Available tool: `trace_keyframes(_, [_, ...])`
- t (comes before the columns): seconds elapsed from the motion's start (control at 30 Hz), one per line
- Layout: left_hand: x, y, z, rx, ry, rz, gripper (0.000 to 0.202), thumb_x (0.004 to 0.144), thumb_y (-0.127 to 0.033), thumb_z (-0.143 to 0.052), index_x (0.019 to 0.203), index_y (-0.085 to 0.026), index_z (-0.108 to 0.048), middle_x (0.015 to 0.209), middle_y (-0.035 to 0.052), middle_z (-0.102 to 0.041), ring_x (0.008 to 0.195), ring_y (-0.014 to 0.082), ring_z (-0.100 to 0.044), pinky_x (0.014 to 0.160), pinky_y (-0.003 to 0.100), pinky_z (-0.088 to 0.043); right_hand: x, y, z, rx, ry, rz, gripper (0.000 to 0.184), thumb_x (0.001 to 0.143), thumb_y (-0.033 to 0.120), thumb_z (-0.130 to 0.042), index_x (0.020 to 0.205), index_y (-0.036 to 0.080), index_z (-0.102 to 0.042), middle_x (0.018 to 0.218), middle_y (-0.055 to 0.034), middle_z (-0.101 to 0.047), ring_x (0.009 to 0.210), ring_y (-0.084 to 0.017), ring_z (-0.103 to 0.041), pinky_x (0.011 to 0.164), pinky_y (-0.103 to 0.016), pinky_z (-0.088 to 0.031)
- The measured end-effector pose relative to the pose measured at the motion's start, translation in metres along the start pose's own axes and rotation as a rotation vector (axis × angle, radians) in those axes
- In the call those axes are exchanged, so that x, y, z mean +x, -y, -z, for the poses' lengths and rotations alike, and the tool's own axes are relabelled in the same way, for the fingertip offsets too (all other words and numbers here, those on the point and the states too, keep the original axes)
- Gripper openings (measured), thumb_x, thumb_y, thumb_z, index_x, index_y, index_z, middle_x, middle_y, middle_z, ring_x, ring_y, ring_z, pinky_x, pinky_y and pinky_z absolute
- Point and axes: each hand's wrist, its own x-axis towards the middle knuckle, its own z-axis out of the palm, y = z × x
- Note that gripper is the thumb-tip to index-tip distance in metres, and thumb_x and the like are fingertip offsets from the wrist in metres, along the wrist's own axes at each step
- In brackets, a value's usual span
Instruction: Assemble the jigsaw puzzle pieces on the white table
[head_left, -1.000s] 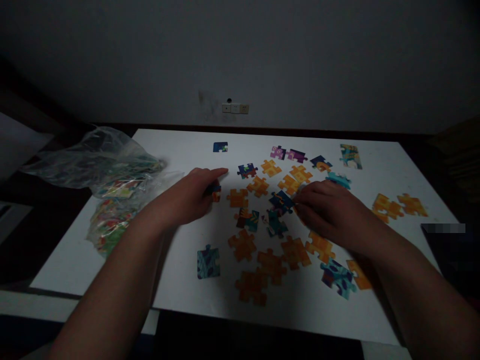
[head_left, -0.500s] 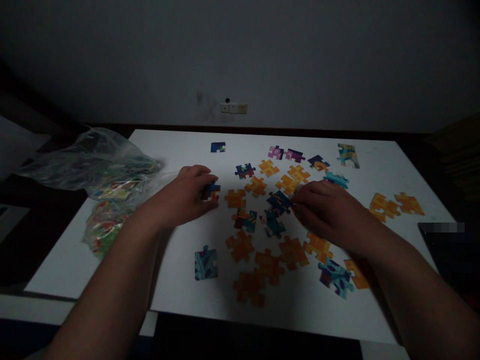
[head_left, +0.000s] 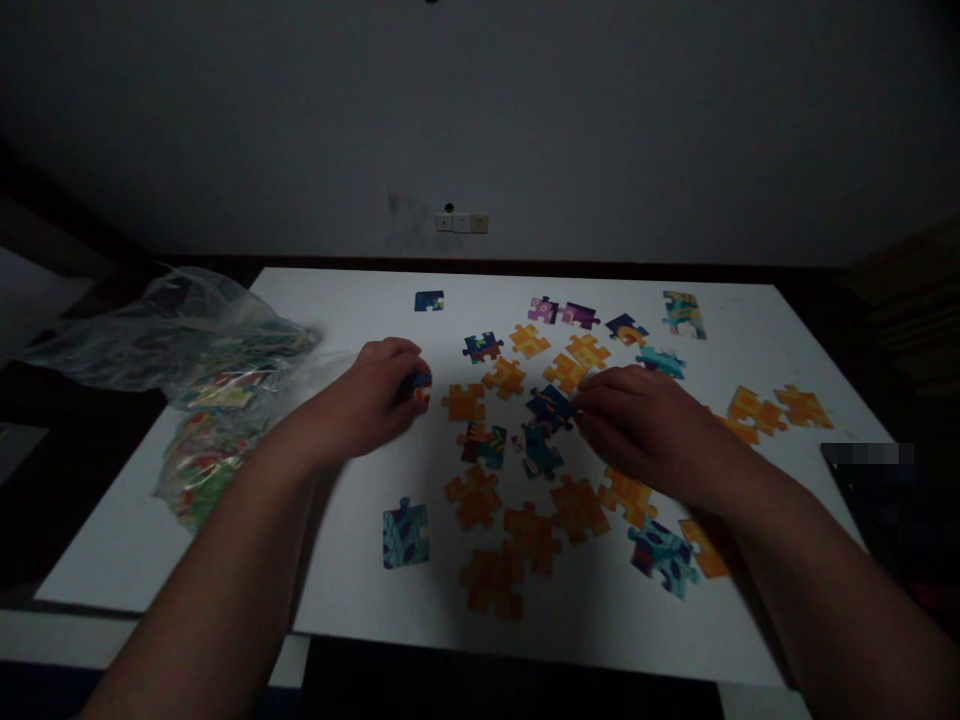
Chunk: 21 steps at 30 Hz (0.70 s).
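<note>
Jigsaw pieces (head_left: 464, 402) lay across the tabletop (head_left: 360, 600), left hand (head_left: 379, 395) closed round a blue-orange piece (head_left: 422, 388), right hand (head_left: 637, 418) at the navy piece (head_left: 551, 408), grip impossible to tell; light edge pinching seemed best.

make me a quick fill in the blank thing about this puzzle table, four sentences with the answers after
1. Of the person's two hands, the one closest to the dark blue piece beside the teal piece is the ____.
2. The one closest to the clear plastic is the ____.
3. The table is coloured ____.
4. The sockets are mounted on the ____.

Missing words: right hand; left hand; white; wall.
</note>
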Motion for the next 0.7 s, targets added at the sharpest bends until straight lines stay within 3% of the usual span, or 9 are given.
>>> trace_keyframes(0.27, [0.001, -0.003, 0.0, -0.074, -0.033, -0.005, 0.032, 0.099, -0.036, -0.066, 0.127, -0.021, -0.07, 0.142, 0.0185, -0.068, 0.138, 0.0379, -0.061, 0.121, 0.062, -0.051, 0.0, 0.002, 0.002, -0.002, 0.006, -0.016, 0.028, 0.115, 0.028, -0.052, 0.114, 0.021, -0.079, 0.113, -0.0141, -0.079, 0.104, -0.031, -0.074, 0.096, -0.048, -0.053])
trace_keyframes(0.4, [0.001, -0.007, 0.004, -0.088, -0.03, 0.007, 0.029, 0.098, -0.034, -0.065, 0.123, -0.022, -0.07, 0.124, 0.0142, -0.073, 0.119, 0.034, -0.067, 0.107, 0.056, -0.057, 0.0, 0.002, 0.001, -0.008, 0.007, -0.004, 0.03, 0.116, 0.028, -0.051, 0.114, 0.019, -0.079, 0.112, -0.0147, -0.078, 0.103, -0.032, -0.073, 0.095, -0.049, -0.053])
trace_keyframes(0.7, [0.001, -0.017, 0.01, -0.181, -0.008, 0.069, 0.03, 0.097, -0.034, -0.065, 0.125, -0.024, -0.069, 0.108, 0.0072, -0.078, 0.087, 0.0233, -0.07, 0.082, 0.039, -0.055, 0.0, 0.001, 0.001, -0.026, 0.01, 0.004, 0.032, 0.116, 0.029, -0.05, 0.116, 0.018, -0.08, 0.113, -0.016, -0.079, 0.103, -0.034, -0.074, 0.093, -0.052, -0.054])
